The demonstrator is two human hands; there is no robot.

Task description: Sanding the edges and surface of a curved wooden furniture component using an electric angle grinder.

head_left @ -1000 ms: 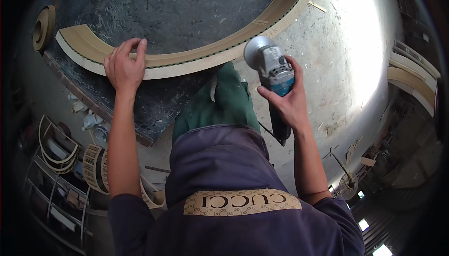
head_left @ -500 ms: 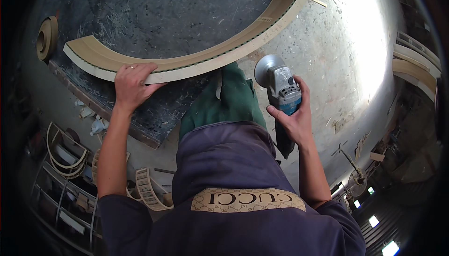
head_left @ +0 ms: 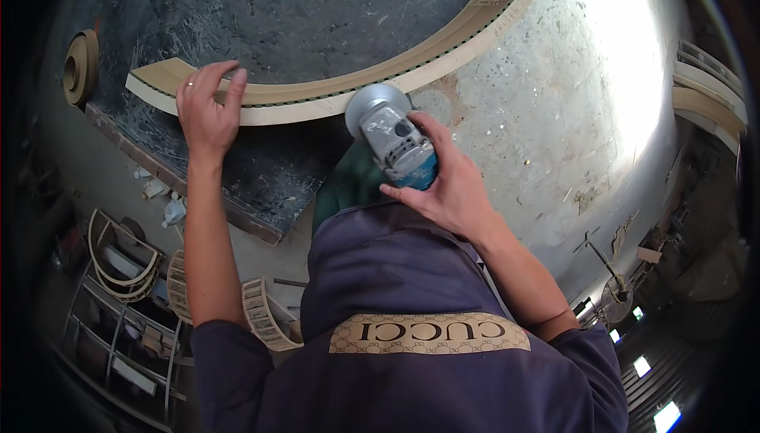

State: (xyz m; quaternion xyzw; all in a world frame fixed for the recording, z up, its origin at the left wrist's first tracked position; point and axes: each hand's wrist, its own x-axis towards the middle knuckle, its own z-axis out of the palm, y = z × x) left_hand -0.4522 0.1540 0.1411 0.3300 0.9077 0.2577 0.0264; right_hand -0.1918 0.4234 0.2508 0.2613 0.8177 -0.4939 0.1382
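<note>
Angle grinder (head_left: 393, 136) hovering by a curved wooden piece (head_left: 305, 110)

The wooden piece is forming a long, broad arc, showing a tan inner face, a paler outer band and a dark dashed line running between them. It is lying on a dark, scuffed worktop (head_left: 237, 21), its left end finishing in a straight cut. The grinder, grey-headed with a blue body, is sitting in the right hand (head_left: 459, 191), its round pale disc tilting up and overlapping the arc's outer edge in view; contact is staying unclear.
</note>
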